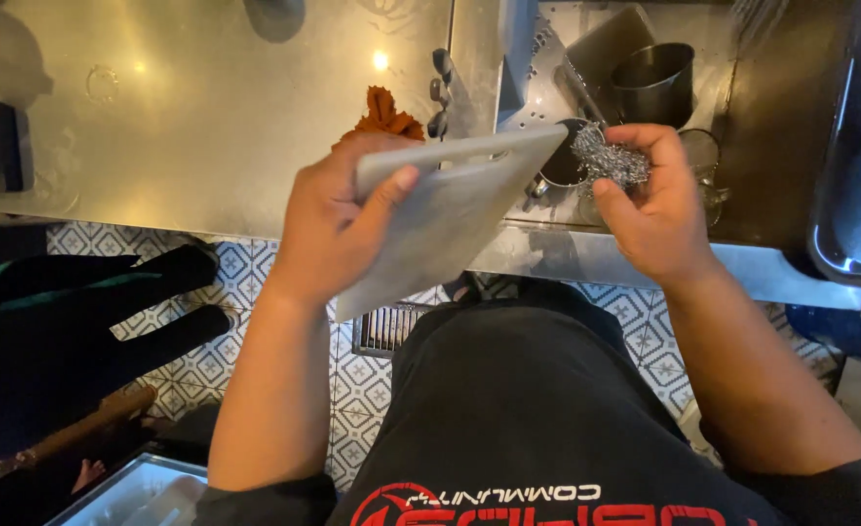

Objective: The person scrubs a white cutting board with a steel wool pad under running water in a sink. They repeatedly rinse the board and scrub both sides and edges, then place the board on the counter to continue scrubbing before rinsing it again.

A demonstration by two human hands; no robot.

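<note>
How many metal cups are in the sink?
2: one upright cup at the back, another cup partly hidden behind the board. More may be hidden in the sink.

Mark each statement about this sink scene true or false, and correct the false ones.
1. The left hand holds a grey cutting board. True.
2. The right hand holds a yellow sponge. False: it holds a wad of steel wool.
3. A metal cup stands in the sink. True.
4. The orange cloth lies on the floor. False: it lies on the steel counter, behind the left hand.
5. The board lies flat on the counter. False: it is held up, tilted, with its far end over the sink.
</note>
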